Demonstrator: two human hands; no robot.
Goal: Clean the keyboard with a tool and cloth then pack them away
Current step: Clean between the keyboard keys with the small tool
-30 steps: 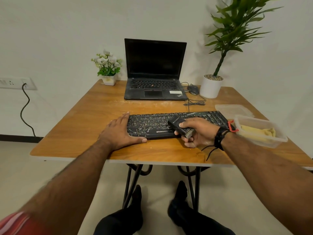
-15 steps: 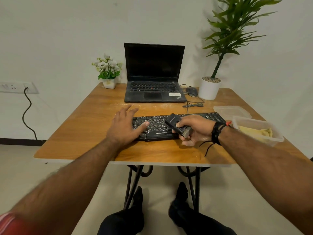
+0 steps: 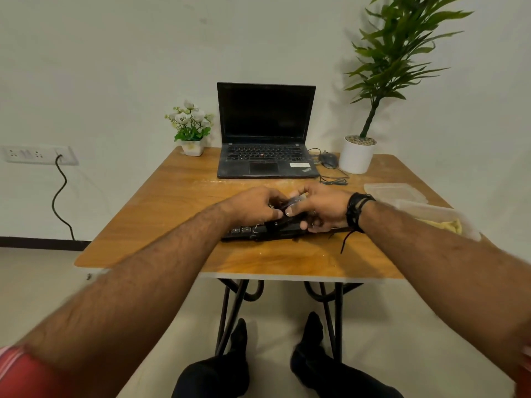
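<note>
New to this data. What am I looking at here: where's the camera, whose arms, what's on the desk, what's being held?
There is no robot. The single view comes from a wide-angle camera on a person's head, looking forward and down, so the arms are the wearer's own.

The left hand and right hand meet over a black keyboard on the wooden table. Both grip a small dark cleaning tool; blur hides exactly how the fingers sit.

Further back stand an open laptop, a mouse, a small flower pot and a tall potted plant. On the right a clear plastic container holds a yellow cloth, with its lid beside it.
</note>
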